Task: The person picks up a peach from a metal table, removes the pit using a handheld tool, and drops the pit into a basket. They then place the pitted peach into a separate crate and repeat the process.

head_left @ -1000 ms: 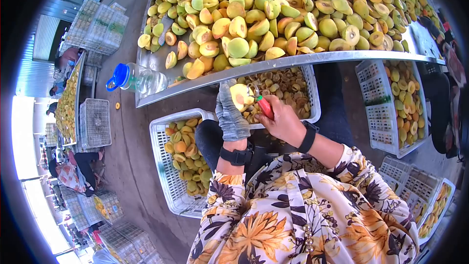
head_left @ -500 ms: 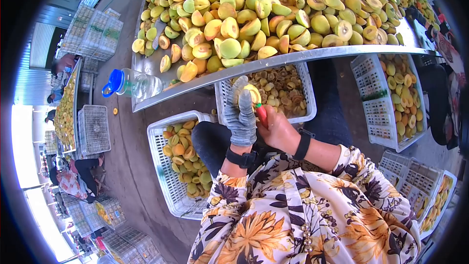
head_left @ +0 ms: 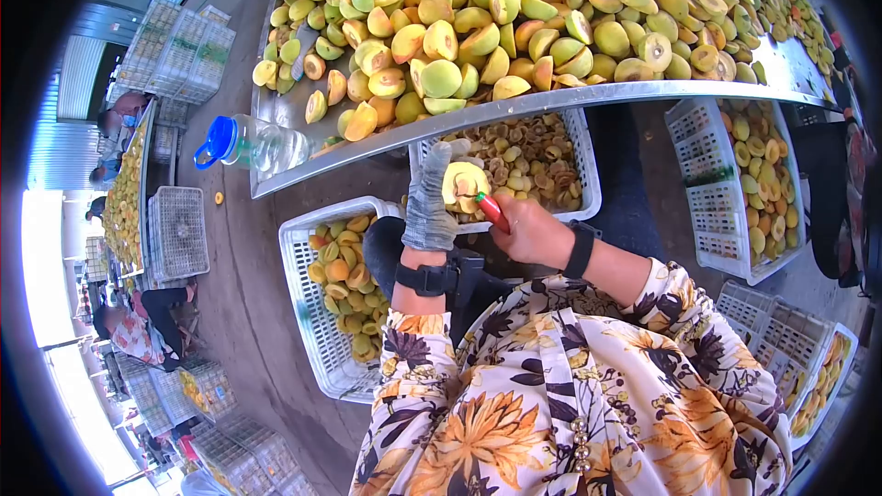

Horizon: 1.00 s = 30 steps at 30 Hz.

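My left hand (head_left: pixel 429 202), in a grey knitted glove, holds a yellow peach half (head_left: pixel 462 186) with its cut face turned toward me. My right hand (head_left: pixel 536 231) is bare and wrapped round a small red-handled pitting knife (head_left: pixel 493 212) with a green collar. Its dark tip meets the cut face near the centre; the tip's exact shape is too small to make out. Both hands are above my lap, just in front of the metal table's edge (head_left: pixel 514 109). Beneath them a white crate (head_left: pixel 591 186) contains brownish pits and scraps.
Halved peaches (head_left: pixel 551 28) are heaped on the table. A water bottle with a blue cap (head_left: pixel 262 144) lies at its left corner. Crates of peach halves stand left (head_left: pixel 308 312) and right (head_left: pixel 698 193) of me. People (head_left: pixel 138 326) sit among stacked crates at far left.
My left hand has tilted and shifted left, and the peach half's cut face now shows more fully. The knife has moved slightly down and right with my right hand.
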Available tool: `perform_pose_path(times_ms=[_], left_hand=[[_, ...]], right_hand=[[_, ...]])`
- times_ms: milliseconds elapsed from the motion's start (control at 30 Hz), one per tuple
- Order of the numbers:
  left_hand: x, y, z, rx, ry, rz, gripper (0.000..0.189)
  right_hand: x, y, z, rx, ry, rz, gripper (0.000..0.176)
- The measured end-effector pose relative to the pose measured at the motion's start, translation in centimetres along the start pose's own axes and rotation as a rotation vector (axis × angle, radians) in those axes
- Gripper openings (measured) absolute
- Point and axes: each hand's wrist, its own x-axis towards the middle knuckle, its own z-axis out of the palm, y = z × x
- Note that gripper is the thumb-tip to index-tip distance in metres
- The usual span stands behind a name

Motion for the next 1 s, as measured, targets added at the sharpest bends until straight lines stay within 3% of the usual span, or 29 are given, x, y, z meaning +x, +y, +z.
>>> perform_pose_path(times_ms=[100, 167, 233, 300, 533, 700, 833, 900, 1000], left_hand=[[0.1, -0.7, -0.4, -0.173, 0.047, -0.049, 0.035], [-0.1, -1.3, -0.2, -0.221, 0.225, -0.011, 0.034], [-0.3, -1.9, -0.3, -0.213, 0.214, -0.005, 0.033], [-0.2, -3.0, -0.3, -0.212, 0.278, 0.108, 0.033], [-0.9, -3.3, 1.6, -0.087, 0.257, 0.232, 0.037], [-2.1, -2.5, 3.5, 0.042, 0.238, 0.343, 0.038], [-1.3, -1.7, 1.5, -0.049, 0.193, 0.208, 0.029], [-1.4, -0.4, 0.5, -0.067, 0.028, -0.049, 0.027], [-0.9, -0.6, -1.0, -0.140, -0.043, -0.174, 0.028]], right_hand=[[-0.1, -1.0, 0.6, -0.068, 0.118, -0.029, 0.017], [-0.2, -1.0, 0.8, -0.046, 0.117, -0.025, 0.017], [-0.4, -1.2, 1.0, -0.025, 0.116, -0.018, 0.018], [-0.6, -1.6, 1.0, -0.008, 0.129, 0.024, 0.019], [-0.8, -1.3, 0.7, 0.016, 0.175, 0.031, 0.020], [-1.3, -1.0, 1.5, 0.094, 0.167, 0.145, 0.026], [-1.5, -1.5, 1.4, 0.020, 0.080, 0.138, 0.027], [-1.3, -1.1, 1.3, -0.129, 0.011, 0.106, 0.028], [-1.0, -0.8, 0.8, -0.179, -0.054, 0.027, 0.027]])
